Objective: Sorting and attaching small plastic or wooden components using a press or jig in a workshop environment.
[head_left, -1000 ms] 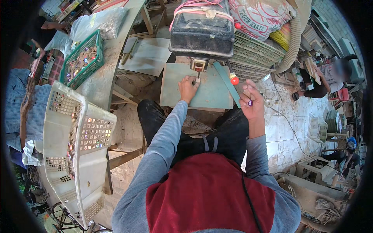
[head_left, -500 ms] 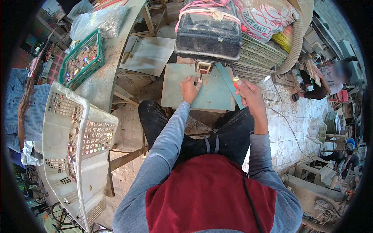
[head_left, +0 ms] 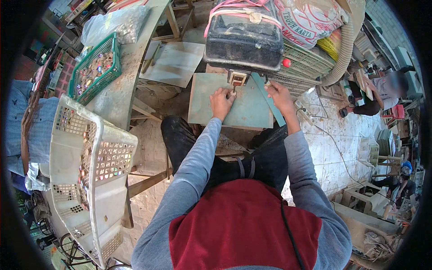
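Ahead of me stands a dusty black drill press (head_left: 243, 42), its head tied with pink strips. Below the head, a thin drill bit (head_left: 234, 88) points down at a pale greenish board (head_left: 216, 105). My left hand (head_left: 221, 103) rests on this board, fingers closed on a small pale wooden piece (head_left: 233, 93) right under the bit. My right hand (head_left: 281, 100) is curled at a feed lever (head_left: 268, 83) on the press's right side; its fingers partly hide the grip. A red knob (head_left: 286, 63) shows higher up. A flat green strip (head_left: 268, 100) lies slanting across the board's right part.
A white plastic basket (head_left: 114, 128) with small pieces is at my left. Behind it, a green basket (head_left: 118, 67) of wooden pieces stands on a workbench (head_left: 135, 67) beside a filled plastic bag (head_left: 114, 27). A printed sack (head_left: 310, 22) and a hose (head_left: 344, 54) sit right; a person (head_left: 382, 92) works farther off.
My right hand has moved forward and a little left with the feed lever, and the red knob has come lower. My left hand stays at the wooden piece under the bit.
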